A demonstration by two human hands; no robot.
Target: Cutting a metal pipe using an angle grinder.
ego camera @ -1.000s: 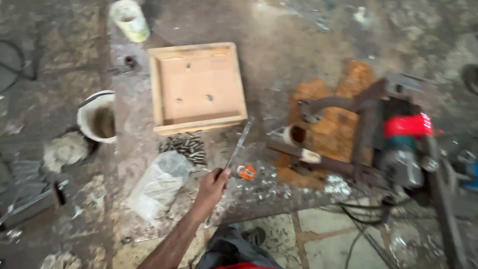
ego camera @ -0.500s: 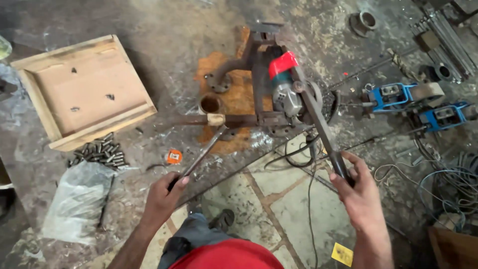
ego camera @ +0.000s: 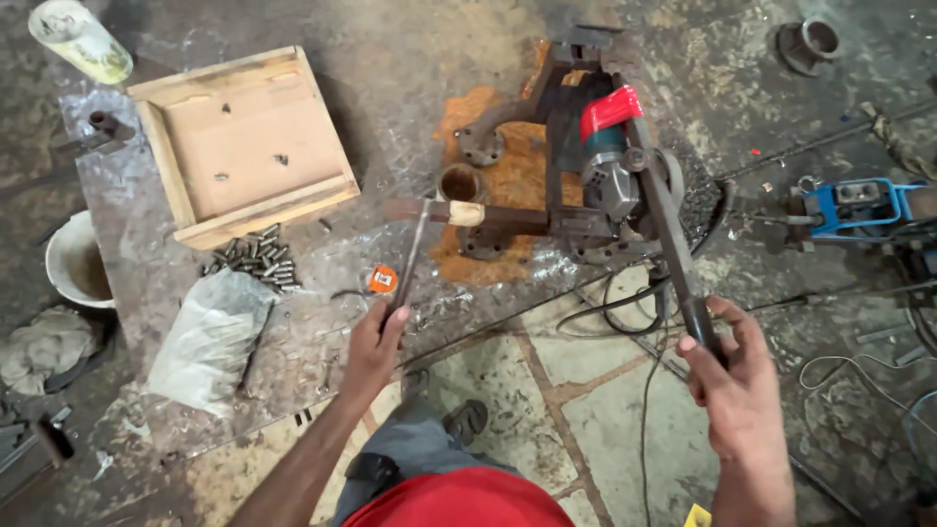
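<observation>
My left hand (ego camera: 374, 344) grips the near end of a thin metal bar (ego camera: 410, 256); its far end lies on the rusty vise of a cut-off machine (ego camera: 576, 176), beside a pale block (ego camera: 467, 213). My right hand (ego camera: 734, 381) is closed round the long dark lever handle (ego camera: 673, 263) of that machine. The machine has a red-capped grey motor (ego camera: 610, 146) and sits on an orange rust-stained patch of floor.
A shallow wooden tray (ego camera: 244, 146) lies upper left, with a pile of short metal pieces (ego camera: 249, 259) and a plastic bag (ego camera: 210, 337) below it. A small orange tape measure (ego camera: 383, 280), a white bucket (ego camera: 73, 263), cables (ego camera: 634, 312) and a blue tool (ego camera: 854, 205) surround me.
The view swung from the left toward the machine. My right hand came into view and took the lever handle. My left hand brought the thin bar onto the vise.
</observation>
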